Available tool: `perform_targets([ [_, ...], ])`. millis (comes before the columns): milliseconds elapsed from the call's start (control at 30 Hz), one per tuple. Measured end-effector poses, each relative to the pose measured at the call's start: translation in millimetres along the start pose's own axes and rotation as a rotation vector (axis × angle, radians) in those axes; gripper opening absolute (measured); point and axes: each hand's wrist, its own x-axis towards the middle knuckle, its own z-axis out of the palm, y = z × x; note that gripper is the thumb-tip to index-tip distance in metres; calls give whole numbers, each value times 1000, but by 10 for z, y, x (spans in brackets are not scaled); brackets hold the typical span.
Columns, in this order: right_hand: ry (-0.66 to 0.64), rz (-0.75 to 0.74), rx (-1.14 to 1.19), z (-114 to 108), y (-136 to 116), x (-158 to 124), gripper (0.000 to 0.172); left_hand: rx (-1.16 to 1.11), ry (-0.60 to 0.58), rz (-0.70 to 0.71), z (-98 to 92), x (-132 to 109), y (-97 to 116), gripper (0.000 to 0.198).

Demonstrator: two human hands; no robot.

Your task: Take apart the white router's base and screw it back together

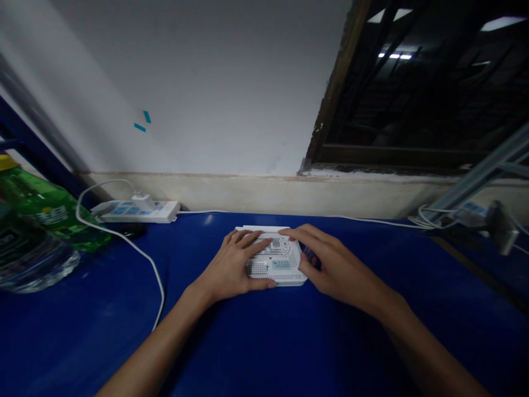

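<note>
Resting my left hand on white vented device, fingers spread across its left half, thumb along near edge. Device lies on blue tabletop, labels facing up. My right hand sits at device's right side, fingers bent toward far edge, thumb near right edge; cannot tell from here whether it grips. Well left of device: power strip, white cable, green bottle. Behind device: wall.
</note>
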Motion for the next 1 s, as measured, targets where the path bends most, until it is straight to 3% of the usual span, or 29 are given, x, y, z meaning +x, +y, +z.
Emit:
perform_targets([
  [200, 43, 30, -103, 57, 26, -1, 42, -9, -6, -3, -10, 3, 8, 96],
  [367, 51, 5, -57, 62, 15, 3, 65, -26, 2, 2, -1, 3, -5, 96],
  [533, 60, 26, -145, 90, 30, 15, 37, -24, -5, 0, -6, 4, -3, 96],
  [700, 48, 11, -90, 77, 7, 15, 62, -13, -11, -2, -5, 6, -2, 97],
  [867, 76, 11, -126, 95, 8, 10, 43, -23, -11, -5, -8, 5, -1, 96],
  [1000, 64, -12, -55, 81, -14, 12, 61, -15, -11, -7, -11, 3, -1, 97],
])
